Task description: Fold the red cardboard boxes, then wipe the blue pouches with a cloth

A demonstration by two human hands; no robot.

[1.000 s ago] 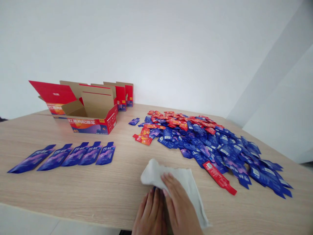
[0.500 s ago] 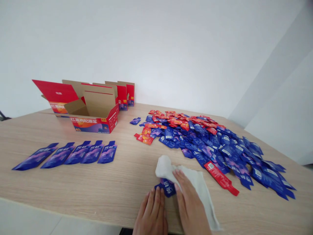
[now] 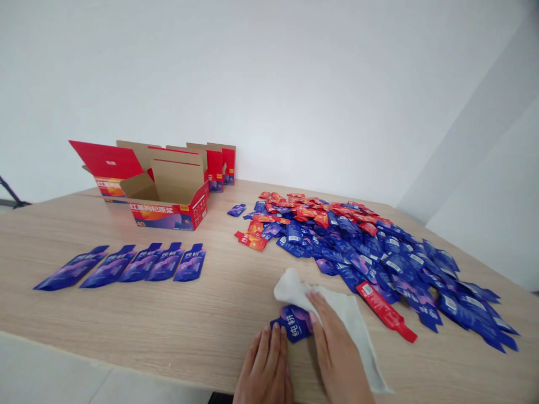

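Observation:
A blue pouch (image 3: 297, 322) with purple print and white characters lies on the table, partly under a white cloth (image 3: 351, 317). My left hand (image 3: 267, 359) rests with fingers flat and side by side on the narrow neck end of this pouch. On the pouch's other side, my right hand (image 3: 337, 342) holds the cloth against it, with the fingers over the fabric and the thumb by the pouch's edge. Part of the cloth beneath the right palm is hidden.
Several blue pouches (image 3: 189, 262) lie in a row at left. Behind them stand an open red box (image 3: 164, 216) and more boxes (image 3: 223, 163). A large heap of blue and red pouches (image 3: 357, 235) covers the right side, with a red pouch (image 3: 385, 311) near the cloth.
The view has shifted slightly, so everything sits a little further right. The cloth and my right hand have slid off part of the pouch, and more of its printed face shows.

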